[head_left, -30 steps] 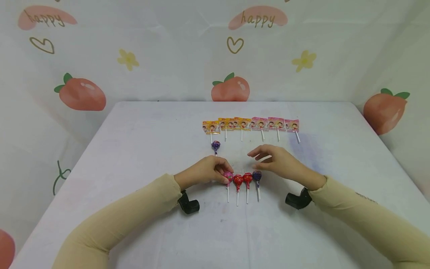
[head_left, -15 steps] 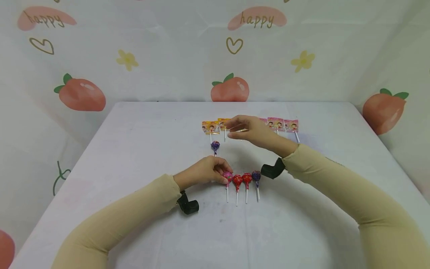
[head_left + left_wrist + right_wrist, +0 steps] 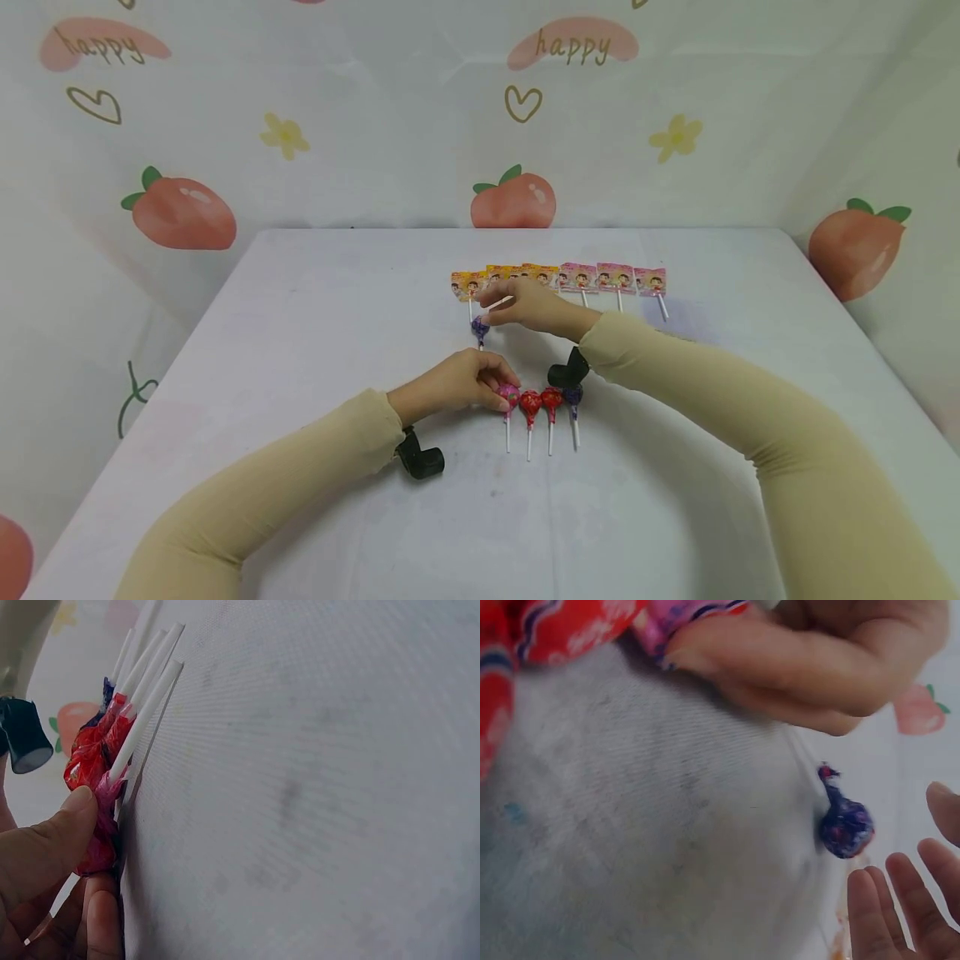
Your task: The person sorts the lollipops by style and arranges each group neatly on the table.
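Observation:
My left hand point(image 3: 459, 385) pinches the round head of a pink lollipop point(image 3: 508, 395) between thumb and fingers, at the left end of a short row. Beside it lie two red lollipops point(image 3: 530, 404) and a purple lollipop point(image 3: 574, 412), sticks towards me. My right hand point(image 3: 538, 308) hovers over the table beside another purple lollipop point(image 3: 480, 327), which lies alone beyond the left hand. The right wrist view shows this purple lollipop point(image 3: 847, 829) lying a little apart from the right hand's extended fingertips point(image 3: 866, 889).
Along the back lies a row of flat lollipops in yellow wrappers point(image 3: 469, 284) and pink wrappers point(image 3: 616, 277). A black wrist camera point(image 3: 567, 371) hangs above the row's right end. A patterned cloth backdrop point(image 3: 405, 92) rises behind the table.
My right hand has moved left from beside the row's right end, passing over the back wrappers, then down to the lone purple lollipop. The left hand keeps its hold on the pink lollipop.

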Demonstrator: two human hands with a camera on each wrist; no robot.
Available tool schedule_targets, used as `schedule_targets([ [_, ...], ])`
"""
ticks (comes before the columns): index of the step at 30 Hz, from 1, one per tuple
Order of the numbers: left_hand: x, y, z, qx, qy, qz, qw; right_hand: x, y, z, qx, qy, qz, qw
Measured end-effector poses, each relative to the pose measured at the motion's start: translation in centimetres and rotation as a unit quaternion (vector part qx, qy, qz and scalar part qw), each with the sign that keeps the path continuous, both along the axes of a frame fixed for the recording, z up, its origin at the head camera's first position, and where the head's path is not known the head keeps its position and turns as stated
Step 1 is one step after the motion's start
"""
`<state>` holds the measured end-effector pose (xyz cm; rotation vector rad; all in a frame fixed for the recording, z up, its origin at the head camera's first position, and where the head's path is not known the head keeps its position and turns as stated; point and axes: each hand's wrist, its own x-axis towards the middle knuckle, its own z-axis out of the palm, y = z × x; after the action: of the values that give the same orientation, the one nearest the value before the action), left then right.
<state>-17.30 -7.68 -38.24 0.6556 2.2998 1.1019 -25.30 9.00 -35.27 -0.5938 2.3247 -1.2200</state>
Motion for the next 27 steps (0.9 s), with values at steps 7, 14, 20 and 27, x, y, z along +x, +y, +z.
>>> schedule_targets([
  [7, 0.1, 0.0, 0.1, 0.004, 0.004, -0.001, 1.0000, 0.0, -0.7, -0.7, 0.015, 0.022, 0.009, 1.000],
  [14, 0.1, 0.0, 0.0, 0.003, 0.007, -0.002, 1.0000, 0.2, -1.2, -1.1, 0.046, 0.045, 0.022, 0.998],
  [20, 0.1, -0.1, 0.0, 0.004, 0.014, -0.006, 0.9999, 0.3, -1.4, -1.1, 0.059, 0.055, 0.027, 0.996],
  [27, 0.1, -0.1, 0.0, 0.000, 0.014, -0.005, 0.9999, 0.4, -1.5, -0.8, 0.079, 0.060, 0.027, 0.995],
])
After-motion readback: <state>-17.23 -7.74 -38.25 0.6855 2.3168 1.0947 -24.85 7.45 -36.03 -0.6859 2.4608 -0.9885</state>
